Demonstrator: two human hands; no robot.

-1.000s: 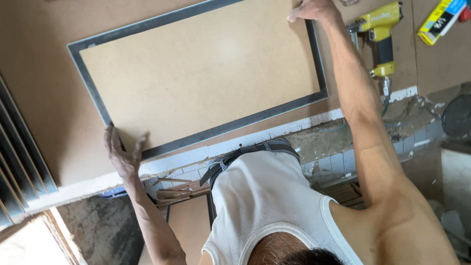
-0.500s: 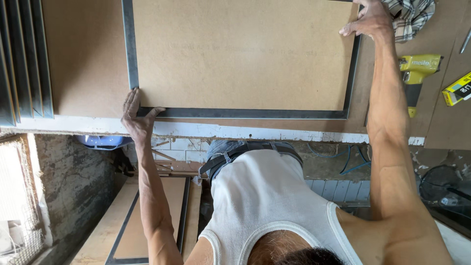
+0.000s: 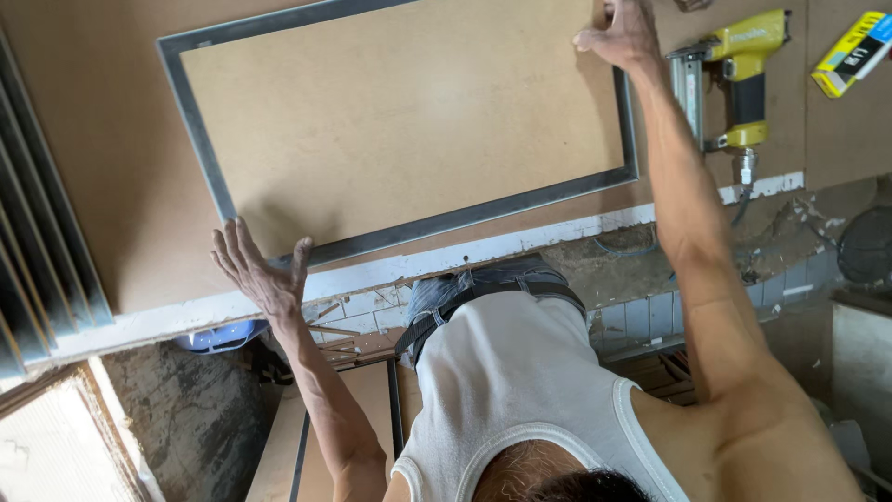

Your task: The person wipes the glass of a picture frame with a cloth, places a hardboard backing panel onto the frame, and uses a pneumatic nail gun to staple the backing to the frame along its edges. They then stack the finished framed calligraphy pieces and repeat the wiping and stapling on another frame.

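A dark-framed rectangular fibreboard panel is pressed flat by the left hand, fingers spread wide, and gripped at its far corner by the right hand.

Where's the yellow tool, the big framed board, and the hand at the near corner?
yellow nail gun (image 3: pixel 743 65): head view, on its yellow body.
framed board (image 3: pixel 400 121): head view, middle of the tan panel.
left hand (image 3: pixel 260 274): head view, on the back of the hand.

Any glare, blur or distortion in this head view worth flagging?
Head view: sharp overall, framed panel evenly lit without glare; bright overexposed patch at lower left; left hand and right hand crisp; wide-angle bending shows on the worktable edge.
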